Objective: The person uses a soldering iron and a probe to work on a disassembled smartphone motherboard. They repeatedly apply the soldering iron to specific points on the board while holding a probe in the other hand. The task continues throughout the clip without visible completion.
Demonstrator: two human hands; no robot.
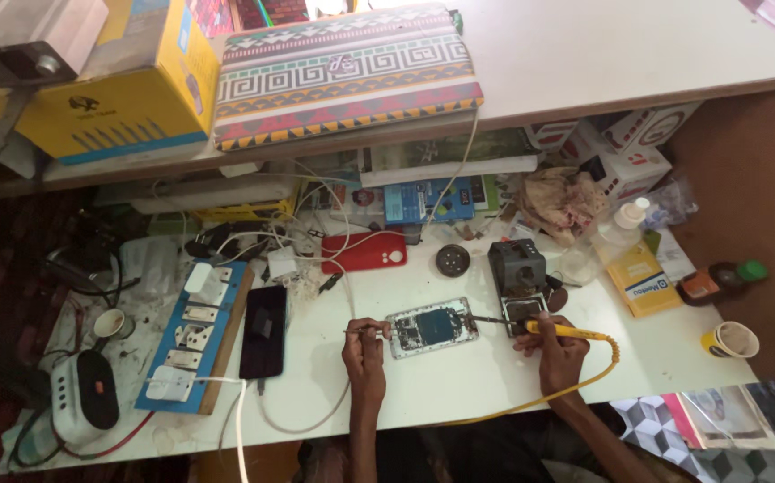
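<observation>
An opened phone [432, 327] with its circuit board and dark battery exposed lies on the white table [459, 376]. My left hand [365, 349] grips thin tweezers [368, 331] whose tip reaches the phone's left edge. My right hand [559, 351] holds a yellow-handled soldering iron [548, 329]; its metal tip points left and meets the phone's right edge. A yellow cord [575, 386] runs from the iron around my right wrist toward the table's front.
A dark soldering stand [517, 268] sits behind the phone, a round tin [453, 260] and a red phone case [365, 252] to its left. A black phone [264, 331] and a blue socket board [192, 335] lie left. Paper cup [731, 340] at right; shelf overhead.
</observation>
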